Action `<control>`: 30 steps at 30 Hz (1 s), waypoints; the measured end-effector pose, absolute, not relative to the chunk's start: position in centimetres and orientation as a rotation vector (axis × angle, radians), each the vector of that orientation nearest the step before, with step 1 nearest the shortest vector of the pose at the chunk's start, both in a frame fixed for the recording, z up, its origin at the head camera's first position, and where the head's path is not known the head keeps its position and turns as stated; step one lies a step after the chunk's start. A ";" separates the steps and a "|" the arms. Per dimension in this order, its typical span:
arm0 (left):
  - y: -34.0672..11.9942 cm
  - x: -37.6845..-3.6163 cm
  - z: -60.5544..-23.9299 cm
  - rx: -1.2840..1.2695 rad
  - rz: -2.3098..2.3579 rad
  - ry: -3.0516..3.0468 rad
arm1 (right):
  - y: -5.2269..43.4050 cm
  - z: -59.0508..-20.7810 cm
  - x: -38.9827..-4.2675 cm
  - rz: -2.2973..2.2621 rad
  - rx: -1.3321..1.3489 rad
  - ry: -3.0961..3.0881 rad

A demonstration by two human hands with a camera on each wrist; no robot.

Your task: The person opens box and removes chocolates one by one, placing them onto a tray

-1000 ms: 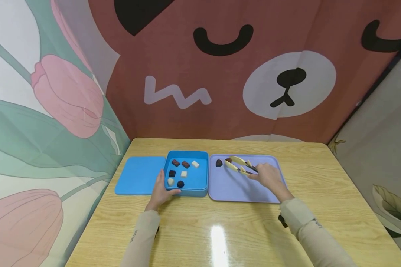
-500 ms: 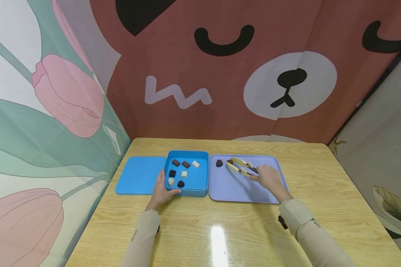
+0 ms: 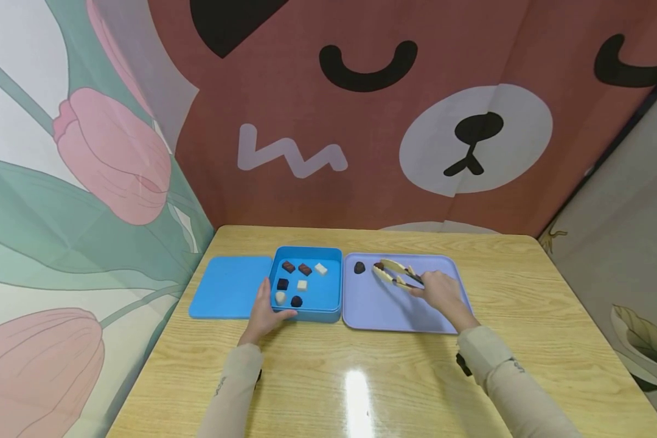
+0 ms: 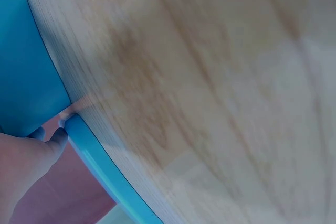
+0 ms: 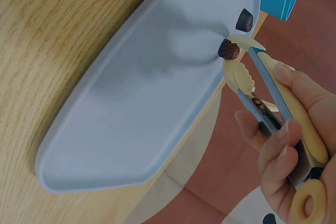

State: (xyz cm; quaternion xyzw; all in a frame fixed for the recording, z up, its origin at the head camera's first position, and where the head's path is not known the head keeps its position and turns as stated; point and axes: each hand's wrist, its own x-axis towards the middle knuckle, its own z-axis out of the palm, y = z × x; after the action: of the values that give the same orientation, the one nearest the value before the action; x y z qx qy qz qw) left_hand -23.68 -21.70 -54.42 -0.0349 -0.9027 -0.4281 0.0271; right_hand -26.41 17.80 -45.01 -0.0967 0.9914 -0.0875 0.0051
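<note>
From the head view, the right hand [image 3: 440,291] grips cream tongs [image 3: 395,273] over the lilac tray [image 3: 394,310] on the worktop [image 3: 361,377]. The tong tips close on a small brown chocolate [image 3: 378,266] at the tray's far left corner, just beside a darker, rounded piece [image 3: 359,267] lying on the tray. The left hand [image 3: 265,310] curls round the near left corner of the blue box [image 3: 328,304] — thumb on the front wall. Seven pieces lie inside it; a blue lid [image 3: 227,292] lies flat, touching the box's left side.

The left wrist view shows only a fingertip against the box rim [image 4: 92,150] and blurred wood.

In the right wrist view, fingers [image 5: 283,150] wrap the tongs [image 5: 247,77]; the scalloped tips pinch the glossy, rounded chocolate [image 5: 229,50] — whether it touches the tray [image 5: 131,129] is unclear.
</note>
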 end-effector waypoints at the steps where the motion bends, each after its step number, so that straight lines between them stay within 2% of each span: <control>1: -21.7 -23.7 -54.4 -0.107 -1.323 -2.789 | 17.8 -45.1 -26.4 -0.273 -0.304 3.102; 30: -21.7 -23.7 -54.3 -0.087 -1.303 -2.805 | 17.7 -45.2 -26.5 -0.246 -0.246 3.076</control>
State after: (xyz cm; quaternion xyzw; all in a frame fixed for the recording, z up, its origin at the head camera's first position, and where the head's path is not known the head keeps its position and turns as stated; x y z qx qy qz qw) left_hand -23.69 -21.66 -54.25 -0.0282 -0.9063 -0.4211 0.0236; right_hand -26.49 17.67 -45.24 -0.0796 0.9934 -0.0794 0.0232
